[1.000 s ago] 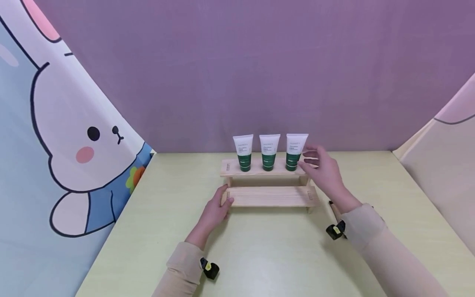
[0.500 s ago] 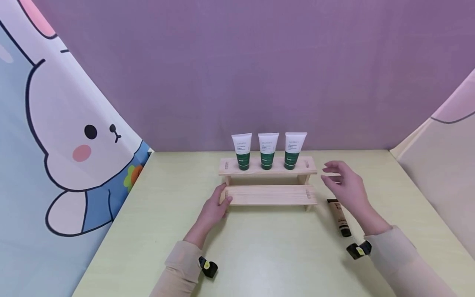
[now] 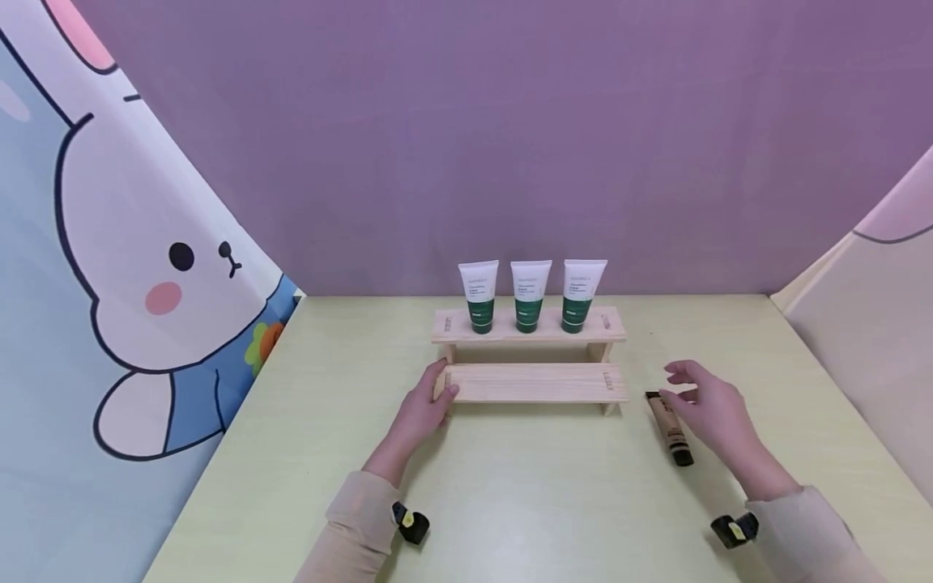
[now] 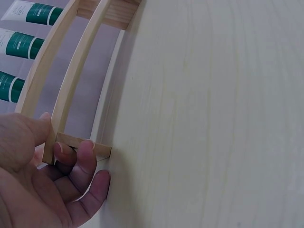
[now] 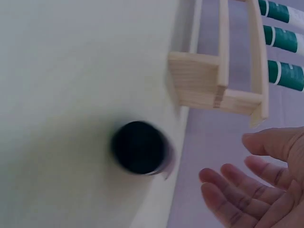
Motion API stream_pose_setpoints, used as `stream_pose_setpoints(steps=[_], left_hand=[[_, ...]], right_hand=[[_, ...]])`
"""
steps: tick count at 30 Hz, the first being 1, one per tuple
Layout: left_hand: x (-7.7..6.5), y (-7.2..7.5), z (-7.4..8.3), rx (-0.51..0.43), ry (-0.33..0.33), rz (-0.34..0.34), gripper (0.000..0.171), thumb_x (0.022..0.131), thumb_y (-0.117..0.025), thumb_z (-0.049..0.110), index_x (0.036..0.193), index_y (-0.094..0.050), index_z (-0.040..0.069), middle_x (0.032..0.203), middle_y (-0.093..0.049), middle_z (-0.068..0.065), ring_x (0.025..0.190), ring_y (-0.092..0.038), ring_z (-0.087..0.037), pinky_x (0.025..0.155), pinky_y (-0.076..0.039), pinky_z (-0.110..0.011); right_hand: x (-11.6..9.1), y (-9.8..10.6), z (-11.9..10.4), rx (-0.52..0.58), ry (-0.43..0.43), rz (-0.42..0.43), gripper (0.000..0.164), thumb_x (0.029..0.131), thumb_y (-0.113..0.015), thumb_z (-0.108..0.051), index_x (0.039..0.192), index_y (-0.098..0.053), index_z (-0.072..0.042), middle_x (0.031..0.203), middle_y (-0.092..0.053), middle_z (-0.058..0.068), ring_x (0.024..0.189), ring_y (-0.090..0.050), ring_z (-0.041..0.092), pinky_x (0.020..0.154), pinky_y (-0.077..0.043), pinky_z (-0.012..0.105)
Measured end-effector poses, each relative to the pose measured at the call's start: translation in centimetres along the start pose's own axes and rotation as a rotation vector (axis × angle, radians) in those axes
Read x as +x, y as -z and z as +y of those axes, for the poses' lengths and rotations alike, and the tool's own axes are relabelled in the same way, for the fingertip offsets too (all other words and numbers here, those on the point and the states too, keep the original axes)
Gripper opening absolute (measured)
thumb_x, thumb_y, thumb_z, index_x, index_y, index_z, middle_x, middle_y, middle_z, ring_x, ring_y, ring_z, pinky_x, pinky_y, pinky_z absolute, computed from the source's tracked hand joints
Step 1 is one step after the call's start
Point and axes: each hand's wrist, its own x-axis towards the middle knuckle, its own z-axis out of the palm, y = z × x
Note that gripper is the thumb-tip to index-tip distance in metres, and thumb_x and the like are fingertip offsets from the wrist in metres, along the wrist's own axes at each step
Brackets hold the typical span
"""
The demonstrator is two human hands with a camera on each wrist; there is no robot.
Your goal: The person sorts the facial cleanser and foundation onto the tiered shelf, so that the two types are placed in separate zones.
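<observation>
A two-step wooden rack (image 3: 535,384) stands on the table. My left hand (image 3: 420,409) grips the left end of its lower step; in the left wrist view the thumb (image 4: 40,128) is on the board and the fingers curl under. Three white-and-green tubes stand upright in a row on the upper step: a left one (image 3: 480,298), a middle one (image 3: 529,296) and a right one (image 3: 581,296). Right of the rack lies a brown tube with a black cap (image 3: 669,429). Above its far end my right hand (image 3: 717,409) hovers with loosely bent fingers, nothing in them.
The pale table (image 3: 539,502) runs up to a purple cloth backdrop (image 3: 466,146). A cloth with a printed rabbit (image 3: 168,259) hangs at the left, and a pale cloth (image 3: 875,324) at the right. A small black camera (image 3: 734,530) sits at the right wrist.
My right hand has moved away from the right white-and-green tube, then down and right to the brown tube. The left hand has stayed on the rack, and the standing tubes have not moved.
</observation>
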Motion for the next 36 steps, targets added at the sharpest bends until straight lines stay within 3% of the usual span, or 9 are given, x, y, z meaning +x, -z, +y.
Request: stream_pose_setpoints(steps=[7,17,26,36], left_hand=[[0.0,0.0,0.0,0.01,-0.016,0.01,0.055,0.102,-0.052,0.031,0.152,-0.03,0.025,0.075,-0.06,-0.012,0.057,-0.057,-0.019,0.056,-0.043,-0.035],[0.1,-0.1,0.0,0.0,0.001,0.009,0.056,0.102,-0.052,0.031,0.153,-0.029,0.027,0.078,-0.06,-0.012,0.06,-0.058,-0.02,0.057,-0.046,-0.034],[0.2,-0.1,0.0,-0.005,0.006,0.01,0.056,0.102,-0.052,0.032,0.152,-0.029,0.027,0.077,-0.059,-0.012,0.059,-0.058,-0.019,0.058,-0.045,-0.034],[0.1,-0.1,0.0,0.013,-0.006,0.019,0.056,0.102,-0.052,0.032,0.153,-0.029,0.025,0.076,-0.059,-0.011,0.058,-0.057,-0.019,0.056,-0.044,-0.034]], right_hand=[[-0.8,-0.3,1.5,-0.112,-0.071,-0.13,0.046,0.091,-0.067,-0.019,0.126,-0.051,0.006,0.107,-0.064,0.029,0.087,-0.066,0.04,0.069,-0.05,0.053],[-0.9,-0.6,1.9,-0.166,-0.154,-0.308,0.058,0.086,-0.067,-0.016,0.127,-0.043,0.017,0.087,-0.065,0.016,0.073,-0.062,0.027,0.061,-0.05,0.042],[-0.7,-1.2,1.9,-0.226,-0.144,-0.337,0.047,0.085,-0.071,-0.018,0.114,-0.058,0.017,0.084,-0.067,0.016,0.071,-0.062,0.024,0.059,-0.051,0.04],[-1.1,-0.6,1.8,-0.12,-0.174,-0.289,0.041,0.087,-0.069,-0.018,0.114,-0.057,0.01,0.089,-0.067,0.014,0.074,-0.062,0.024,0.058,-0.049,0.037]])
